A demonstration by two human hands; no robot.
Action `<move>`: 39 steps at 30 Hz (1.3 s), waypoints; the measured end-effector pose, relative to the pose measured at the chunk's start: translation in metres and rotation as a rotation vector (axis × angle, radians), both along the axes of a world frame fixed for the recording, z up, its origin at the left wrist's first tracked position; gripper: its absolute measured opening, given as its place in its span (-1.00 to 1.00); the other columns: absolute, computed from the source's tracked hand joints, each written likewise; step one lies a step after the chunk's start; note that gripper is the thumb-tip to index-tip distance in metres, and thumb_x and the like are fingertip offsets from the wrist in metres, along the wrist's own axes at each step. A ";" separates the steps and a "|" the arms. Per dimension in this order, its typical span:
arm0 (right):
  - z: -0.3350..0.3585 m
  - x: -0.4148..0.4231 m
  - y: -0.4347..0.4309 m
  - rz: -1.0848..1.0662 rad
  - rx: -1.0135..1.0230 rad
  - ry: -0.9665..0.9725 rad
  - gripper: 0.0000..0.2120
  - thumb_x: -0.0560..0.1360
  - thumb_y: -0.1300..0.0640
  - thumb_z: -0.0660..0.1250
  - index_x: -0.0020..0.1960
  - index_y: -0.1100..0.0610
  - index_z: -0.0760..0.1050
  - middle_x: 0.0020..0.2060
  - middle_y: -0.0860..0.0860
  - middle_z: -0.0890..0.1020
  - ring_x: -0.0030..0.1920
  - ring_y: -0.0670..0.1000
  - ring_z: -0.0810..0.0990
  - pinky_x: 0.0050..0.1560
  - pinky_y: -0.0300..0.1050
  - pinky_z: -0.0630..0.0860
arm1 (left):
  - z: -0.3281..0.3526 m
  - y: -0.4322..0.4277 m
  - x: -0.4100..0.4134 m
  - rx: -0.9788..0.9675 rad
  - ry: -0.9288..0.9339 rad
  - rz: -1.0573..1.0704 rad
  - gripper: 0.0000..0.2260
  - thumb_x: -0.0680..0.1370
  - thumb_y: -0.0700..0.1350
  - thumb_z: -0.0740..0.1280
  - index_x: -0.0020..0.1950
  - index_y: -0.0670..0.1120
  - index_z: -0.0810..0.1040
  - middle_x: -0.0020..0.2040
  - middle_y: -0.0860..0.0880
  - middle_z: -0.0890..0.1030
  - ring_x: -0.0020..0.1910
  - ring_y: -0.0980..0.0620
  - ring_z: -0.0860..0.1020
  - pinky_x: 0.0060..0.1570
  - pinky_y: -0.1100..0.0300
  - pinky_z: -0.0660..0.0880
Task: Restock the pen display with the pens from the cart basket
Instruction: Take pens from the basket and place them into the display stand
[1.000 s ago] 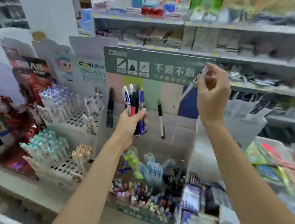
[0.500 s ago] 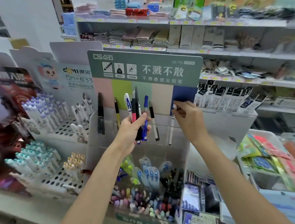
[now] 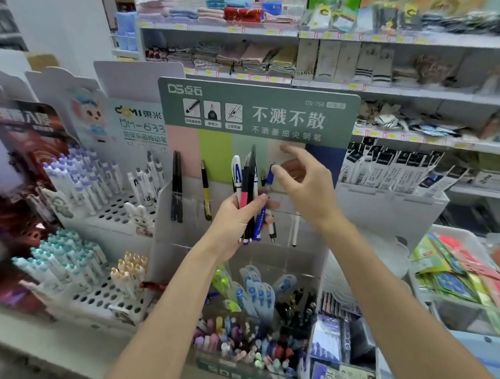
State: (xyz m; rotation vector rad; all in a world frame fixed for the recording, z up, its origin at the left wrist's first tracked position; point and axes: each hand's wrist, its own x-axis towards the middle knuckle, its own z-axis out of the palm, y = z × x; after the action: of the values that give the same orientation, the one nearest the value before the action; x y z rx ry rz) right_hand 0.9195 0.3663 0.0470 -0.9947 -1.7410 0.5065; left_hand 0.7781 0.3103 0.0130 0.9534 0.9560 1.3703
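Left fingers: the left hand (image 3: 230, 219) is curling round a bundle of pens (image 3: 247, 186), gripping it upright in front of the middle pockets of the pen display (image 3: 259, 104).
Right fingers: the right hand (image 3: 311, 191) is hovering at the bundle's 3 o'clock, thumb tip touching the top of a blue pen (image 3: 270, 176), forefinger arching apart above. I cannot tell whether it is pinching.
Hidden: the left fingers are covering the pens' middles. The right palm is covering the pocket behind it, with only the lower end of a white pen (image 3: 294, 231) showing at 5 o'clock.
Display: black pens (image 3: 177, 188) and a yellow pen (image 3: 206, 191) are hanging at 9 o'clock.
Edges: a white rack (image 3: 114, 211) is crowding 9 o'clock and blurred shelves (image 3: 387, 89) are crowding 2 o'clock.
Room: a strip of clear pocket is showing between the yellow pen and the bundle.
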 end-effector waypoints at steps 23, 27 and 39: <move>-0.081 -0.165 -0.011 0.292 0.110 -0.162 -0.93 0.58 0.24 0.36 0.04 0.19 0.50 -0.13 0.05 0.60 -0.15 0.02 0.59 -0.09 0.02 0.57 | -0.052 -0.060 -0.137 -0.146 0.077 0.689 -0.83 0.67 -0.17 0.22 -0.12 -0.10 0.40 -0.33 -0.07 0.46 -0.46 0.03 0.38 -0.50 0.21 0.35; -0.088 -0.175 -0.007 0.284 0.074 -0.311 -0.93 0.60 0.18 0.34 0.00 0.19 0.52 -0.18 0.06 0.64 -0.19 0.00 0.59 -0.16 0.00 0.56 | -0.059 -0.066 -0.146 -0.154 0.108 0.687 -0.82 0.65 -0.10 0.29 -0.13 -0.11 0.47 -0.34 -0.08 0.50 -0.43 0.00 0.45 -0.39 0.13 0.41; -0.073 -0.171 -0.012 0.203 0.147 -0.395 -0.74 0.62 0.23 0.26 0.28 0.20 0.55 -0.11 0.12 0.71 -0.21 0.09 0.66 -0.21 0.02 0.61 | -0.050 -0.064 -0.137 -0.105 0.067 0.626 -0.85 0.62 -0.17 0.31 0.14 -0.22 0.52 -0.16 -0.08 0.68 -0.37 0.08 0.56 -0.32 0.23 0.55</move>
State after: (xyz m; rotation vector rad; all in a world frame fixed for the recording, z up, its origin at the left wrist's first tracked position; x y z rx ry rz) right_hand 0.7482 0.3541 -0.0255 -0.8570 -2.2141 0.3156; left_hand 0.6407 0.2466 -0.0365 0.6421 1.4392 1.7855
